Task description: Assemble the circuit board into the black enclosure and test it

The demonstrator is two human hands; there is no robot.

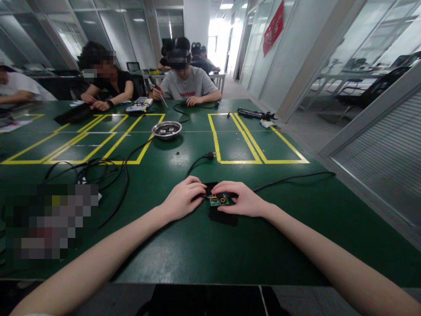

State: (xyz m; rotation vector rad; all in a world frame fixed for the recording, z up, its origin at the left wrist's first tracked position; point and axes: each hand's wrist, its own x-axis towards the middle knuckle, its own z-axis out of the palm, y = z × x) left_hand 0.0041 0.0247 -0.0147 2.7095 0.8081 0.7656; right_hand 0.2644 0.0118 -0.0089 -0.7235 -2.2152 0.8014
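A small green circuit board (218, 200) with a copper-coloured coil lies between my hands, over a black plastic housing (224, 216) on the green table. My right hand (242, 199) curls around the board's right side, with fingertips at its top and lower edges. From the left, my left hand (186, 197) pinches the black cable at the board's left edge; its fingertips are partly hidden. Behind my left hand, a black cable (194, 165) runs up to a plug (209, 155). Another black cable (292, 177) leads off to the right from behind my right hand.
A metal bowl (166, 130) with small metal parts stands farther back. Coiled black cables (98, 169) lie to the left, near a blurred-out patch. Yellow tape (230, 162) marks the table. Across it, a person in grey (194, 83) holds a screwdriver (157, 88); others sit left.
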